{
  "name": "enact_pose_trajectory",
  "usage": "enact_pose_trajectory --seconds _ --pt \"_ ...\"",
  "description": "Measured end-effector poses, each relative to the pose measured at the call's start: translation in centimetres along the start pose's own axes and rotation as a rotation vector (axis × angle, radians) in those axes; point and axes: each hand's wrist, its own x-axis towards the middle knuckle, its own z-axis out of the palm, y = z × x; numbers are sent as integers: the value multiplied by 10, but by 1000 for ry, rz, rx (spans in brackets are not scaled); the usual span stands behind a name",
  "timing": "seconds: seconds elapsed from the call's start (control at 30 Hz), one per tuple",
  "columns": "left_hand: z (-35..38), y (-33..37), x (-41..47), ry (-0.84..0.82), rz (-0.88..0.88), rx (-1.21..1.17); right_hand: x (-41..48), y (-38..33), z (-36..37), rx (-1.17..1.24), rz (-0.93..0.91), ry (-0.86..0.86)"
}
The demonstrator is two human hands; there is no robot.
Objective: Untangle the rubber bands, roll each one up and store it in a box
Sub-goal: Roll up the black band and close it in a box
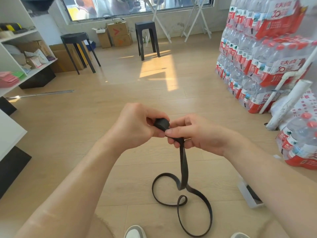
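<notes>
A long flat black rubber band (183, 165) hangs from my hands down to the wooden floor, where its loose end lies in several loops. Its upper end is wound into a small tight roll (161, 124) held between both hands at chest height. My left hand (137, 124) grips the roll with curled fingers and thumb. Just right of the roll, my right hand (193, 133) pinches the band, and the strap runs down from under its fingers. A white box (244, 193) lies on the floor to the right, partly hidden behind my right forearm.
Stacked packs of water bottles (260, 54) fill the right side, with white pipes (288, 103) leaning on them. White shelves (25, 54) stand at the left. Two dark stools (77, 48) and cardboard boxes (118, 34) sit by the far wall. My shoes (135, 231) show at the bottom.
</notes>
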Motion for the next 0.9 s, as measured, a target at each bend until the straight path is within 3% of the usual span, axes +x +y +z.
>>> enact_pose_trajectory --seconds 0.2,0.33,0.53,0.9 --pt "5 -5 0 -36 118 253 11 8 9 9 -2 101" --pt "1 -8 0 -6 12 -6 12 9 4 93 -54 76" --pt "-9 -16 1 -194 -56 -319 11 9 -1 273 -131 -62" --pt "-8 -17 2 -197 6 -438 10 11 -2 505 -173 -150"
